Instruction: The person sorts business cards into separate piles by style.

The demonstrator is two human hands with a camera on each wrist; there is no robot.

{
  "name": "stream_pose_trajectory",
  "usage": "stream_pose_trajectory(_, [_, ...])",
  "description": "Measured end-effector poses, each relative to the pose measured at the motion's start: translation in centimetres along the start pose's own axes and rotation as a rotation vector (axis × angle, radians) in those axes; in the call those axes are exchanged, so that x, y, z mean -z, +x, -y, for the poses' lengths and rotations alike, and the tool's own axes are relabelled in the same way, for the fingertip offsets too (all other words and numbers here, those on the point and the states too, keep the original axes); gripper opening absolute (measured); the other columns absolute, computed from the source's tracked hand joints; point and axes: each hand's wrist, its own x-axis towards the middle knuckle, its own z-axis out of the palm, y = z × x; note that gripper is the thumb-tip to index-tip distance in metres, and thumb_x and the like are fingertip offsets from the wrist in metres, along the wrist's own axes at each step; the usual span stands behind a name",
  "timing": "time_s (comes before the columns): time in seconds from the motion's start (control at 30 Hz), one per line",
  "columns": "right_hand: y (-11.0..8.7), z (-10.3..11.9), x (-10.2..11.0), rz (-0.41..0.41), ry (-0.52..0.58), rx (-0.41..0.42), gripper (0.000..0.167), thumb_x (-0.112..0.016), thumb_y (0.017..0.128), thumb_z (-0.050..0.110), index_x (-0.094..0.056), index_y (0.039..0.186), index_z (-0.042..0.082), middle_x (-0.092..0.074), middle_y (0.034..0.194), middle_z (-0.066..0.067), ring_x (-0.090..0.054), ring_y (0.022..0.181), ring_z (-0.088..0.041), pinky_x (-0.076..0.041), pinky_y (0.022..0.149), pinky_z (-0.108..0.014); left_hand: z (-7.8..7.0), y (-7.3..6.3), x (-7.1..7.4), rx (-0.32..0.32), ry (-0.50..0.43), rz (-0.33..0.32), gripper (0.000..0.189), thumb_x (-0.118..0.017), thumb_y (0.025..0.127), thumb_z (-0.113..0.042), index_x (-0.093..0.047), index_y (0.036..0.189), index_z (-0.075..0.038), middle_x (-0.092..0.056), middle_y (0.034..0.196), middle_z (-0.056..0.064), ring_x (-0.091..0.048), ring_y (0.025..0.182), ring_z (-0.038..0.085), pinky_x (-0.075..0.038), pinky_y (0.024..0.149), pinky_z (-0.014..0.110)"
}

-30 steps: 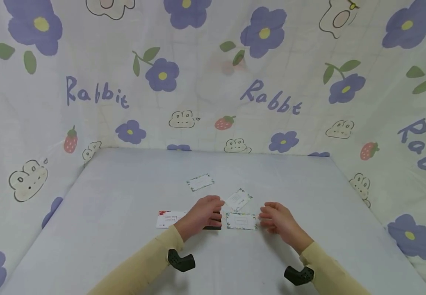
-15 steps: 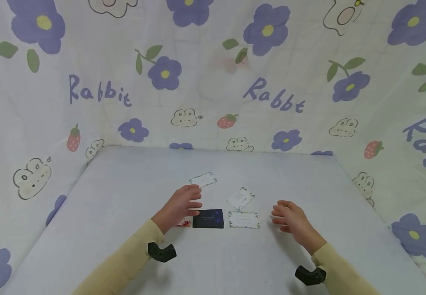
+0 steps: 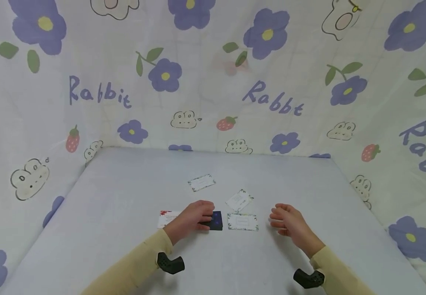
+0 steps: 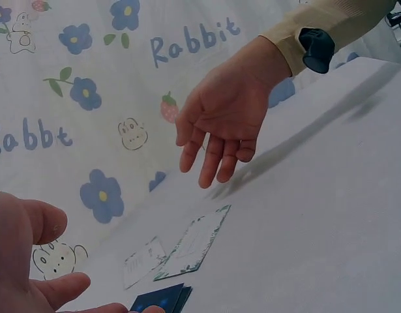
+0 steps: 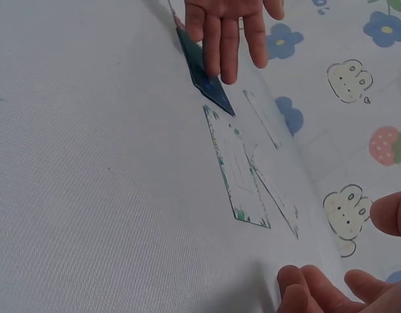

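My left hand is over a small stack of dark blue cards, covering its left part. In the right wrist view its fingers are fairly straight above the blue stack; whether they touch it I cannot tell. A white card with a red floral corner lies to the left, partly hidden by this hand. To the right of the stack lies a white card with a leafy border. My right hand hovers right of that card, fingers relaxed, holding nothing.
A tilted white leafy card lies just behind the bordered one. Farther back is another white leafy card. A white tabletop bears them all. Printed fabric walls stand at its back and sides.
My left hand drew back left off the dark blue cards, then came right and over them again. The right hand shifted slightly right, away from the white cards.
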Motion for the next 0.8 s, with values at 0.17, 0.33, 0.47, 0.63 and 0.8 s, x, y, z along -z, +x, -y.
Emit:
stream_pose_trajectory(0.17, [0.0, -0.3, 0.0, 0.005, -0.015, -0.003, 0.063, -0.05, 0.106, 0.036, -0.03, 0.154, 0.0, -0.056, 0.142, -0.027, -0.068, 0.091, -0.01, -0.053, 0.078, -0.028, 0.0, -0.3, -0.1, 0.004, -0.001, 0.022, 0.05, -0.051, 0.107, -0.032, -0.046, 0.147, -0.003, -0.049, 0.152, 0.023, -0.053, 0.136, 0.036, -0.058, 0.088, 0.032])
stream_pose_trajectory(0.33, [-0.1, -0.5, 0.1, 0.001, -0.026, -0.013, 0.063, -0.049, 0.106, 0.036, -0.03, 0.154, 0.0, -0.056, 0.143, -0.026, -0.069, 0.093, -0.011, -0.053, 0.078, -0.027, 0.1, -0.3, 0.1, -0.001, 0.004, 0.017, 0.051, -0.051, 0.106, -0.032, -0.046, 0.147, -0.002, -0.049, 0.151, 0.023, -0.054, 0.135, 0.036, -0.058, 0.086, 0.032])
stream_pose_trajectory(0.47, [0.0, -0.5, -0.2, -0.005, -0.013, -0.021, 0.061, -0.05, 0.106, 0.034, -0.031, 0.153, 0.0, -0.059, 0.139, -0.025, -0.068, 0.093, -0.013, -0.052, 0.077, -0.027, 0.2, -0.2, 0.2, -0.012, 0.012, -0.002, 0.051, -0.052, 0.106, -0.034, -0.046, 0.146, -0.003, -0.052, 0.149, 0.023, -0.057, 0.13, 0.035, -0.058, 0.084, 0.032])
stream_pose_trajectory(0.63, [0.2, -0.5, -0.3, -0.006, -0.007, -0.017, 0.061, -0.051, 0.106, 0.034, -0.031, 0.152, 0.0, -0.06, 0.138, -0.024, -0.068, 0.092, -0.013, -0.052, 0.077, -0.028, 0.1, -0.5, 0.5, -0.018, 0.054, -0.033, 0.051, -0.052, 0.105, -0.037, -0.048, 0.146, -0.006, -0.057, 0.144, 0.021, -0.062, 0.121, 0.031, -0.057, 0.082, 0.03])
stream_pose_trajectory(0.8, [0.0, -0.3, -0.6, 0.015, 0.009, 0.028, 0.063, -0.049, 0.106, 0.036, -0.03, 0.154, -0.001, -0.055, 0.144, -0.027, -0.069, 0.092, -0.009, -0.053, 0.077, -0.027, -0.3, -0.8, 1.0, -0.04, 0.108, -0.08, 0.049, -0.052, 0.105, -0.037, -0.051, 0.144, -0.007, -0.059, 0.143, 0.019, -0.062, 0.122, 0.031, -0.057, 0.088, 0.034])
